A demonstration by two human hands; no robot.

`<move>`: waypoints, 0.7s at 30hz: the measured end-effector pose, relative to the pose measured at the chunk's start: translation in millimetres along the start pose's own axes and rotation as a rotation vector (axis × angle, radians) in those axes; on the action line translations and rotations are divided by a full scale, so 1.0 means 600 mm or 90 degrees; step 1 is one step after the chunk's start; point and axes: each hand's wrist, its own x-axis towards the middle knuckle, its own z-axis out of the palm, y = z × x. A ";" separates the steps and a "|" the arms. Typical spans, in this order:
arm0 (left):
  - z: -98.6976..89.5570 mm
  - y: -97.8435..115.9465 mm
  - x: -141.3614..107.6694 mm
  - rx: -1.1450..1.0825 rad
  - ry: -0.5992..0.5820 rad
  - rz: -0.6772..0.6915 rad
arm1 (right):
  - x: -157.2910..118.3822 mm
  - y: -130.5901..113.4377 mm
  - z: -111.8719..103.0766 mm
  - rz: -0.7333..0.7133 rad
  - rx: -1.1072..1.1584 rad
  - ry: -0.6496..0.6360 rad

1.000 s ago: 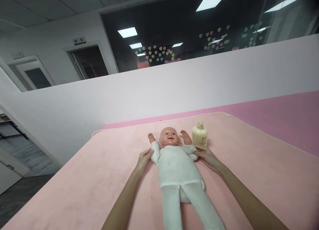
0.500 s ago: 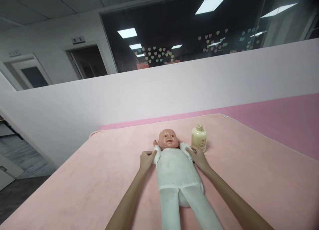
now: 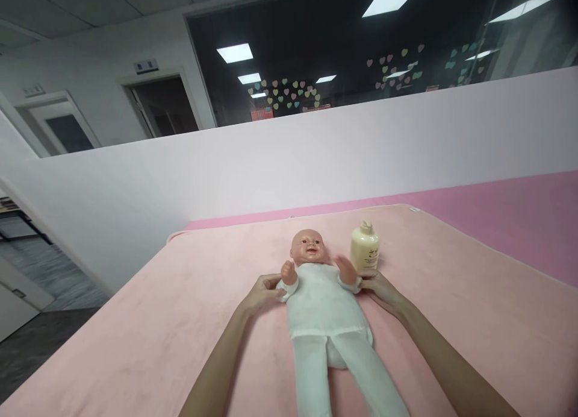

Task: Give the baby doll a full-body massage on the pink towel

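A baby doll [image 3: 321, 302] with a bald head and a white cloth body lies on its back on a pink blanket [image 3: 189, 308]. My left hand [image 3: 263, 290] pinches the white sleeve of the doll's arm at the left of the picture. On the other side, my right hand [image 3: 379, 289] has its fingers closed on the sleeve of the opposite arm. Both plastic doll hands point up beside the chin. Right behind my right hand stands a pale yellow pump bottle [image 3: 365, 246], upright on the blanket.
A low white partition [image 3: 289, 170] with a pink lower band [image 3: 519, 215] runs behind the blanket. Beyond it is a dark window [image 3: 334, 49] with heart stickers, plus two doorways at the left. Grey floor shows at the lower left.
The doll's arms have swung from beside its head to lower and in front, with its hands now showing. My hands have moved slightly outward with the sleeves. The view has shifted a little.
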 end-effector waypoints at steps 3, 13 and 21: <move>-0.016 -0.014 0.002 0.021 -0.020 -0.005 | -0.005 0.000 -0.001 -0.036 -0.001 -0.010; -0.037 -0.028 0.007 0.115 -0.151 0.027 | 0.007 0.008 -0.009 -0.066 -0.098 -0.011; -0.037 -0.025 -0.004 -0.029 -0.027 -0.038 | -0.002 0.000 -0.003 -0.028 0.020 0.037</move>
